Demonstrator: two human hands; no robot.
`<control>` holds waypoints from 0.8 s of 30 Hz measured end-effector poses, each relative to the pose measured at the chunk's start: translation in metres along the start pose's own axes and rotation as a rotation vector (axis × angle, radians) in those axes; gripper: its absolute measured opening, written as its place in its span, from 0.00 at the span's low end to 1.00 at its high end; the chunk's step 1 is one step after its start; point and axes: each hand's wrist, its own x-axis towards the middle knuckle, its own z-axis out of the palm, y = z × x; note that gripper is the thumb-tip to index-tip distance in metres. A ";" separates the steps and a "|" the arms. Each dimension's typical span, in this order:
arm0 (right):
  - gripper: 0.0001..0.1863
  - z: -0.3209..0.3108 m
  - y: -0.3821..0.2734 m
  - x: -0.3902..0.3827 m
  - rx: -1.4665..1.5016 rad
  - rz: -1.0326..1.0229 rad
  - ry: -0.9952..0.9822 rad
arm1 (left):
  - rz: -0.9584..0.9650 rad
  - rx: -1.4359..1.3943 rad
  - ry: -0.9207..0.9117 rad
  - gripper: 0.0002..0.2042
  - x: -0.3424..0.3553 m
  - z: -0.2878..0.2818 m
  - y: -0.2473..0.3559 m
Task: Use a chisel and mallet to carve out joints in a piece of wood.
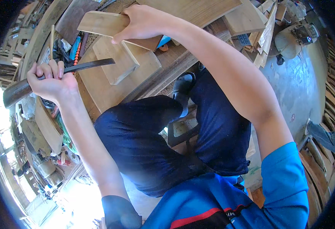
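Wooden piece with smooth, pale, faintly grained faces is held up over a bench at the top of the view, in a workshop seen from the wearer's head. Largest of all is the floor, hard, bluish grey and shiny with light. The wearer's bent legs, in dark cloth trousers, fill the middle, below a blue shirt with a red stripe. Beyond the knees runs the low workbench, its wood rough and brown. On it lies a broad, flat, honey-coloured board, and on that sits a thick, straight-edged wooden block. The raised piece is a flat, narrow plank; the right hand is clamped on it, thumb on the near side, other fingers over the far edge. A chisel is in the left hand, palm up, fingers curled round it; its thick dark handle points left and its slim, dull metal blade right, over the block, though I cannot tell if they touch. Smallest, beyond the blade, is an orange spiral rod.
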 end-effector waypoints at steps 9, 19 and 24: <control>0.40 0.000 0.001 -0.001 0.031 -0.014 -0.001 | 0.029 0.038 0.020 0.16 -0.003 0.004 0.000; 0.40 0.001 0.000 0.000 0.034 -0.011 -0.005 | 0.022 0.032 0.032 0.17 -0.005 0.005 0.001; 0.41 -0.001 -0.001 -0.001 0.037 -0.002 -0.027 | 0.037 0.040 0.040 0.17 -0.007 0.007 0.001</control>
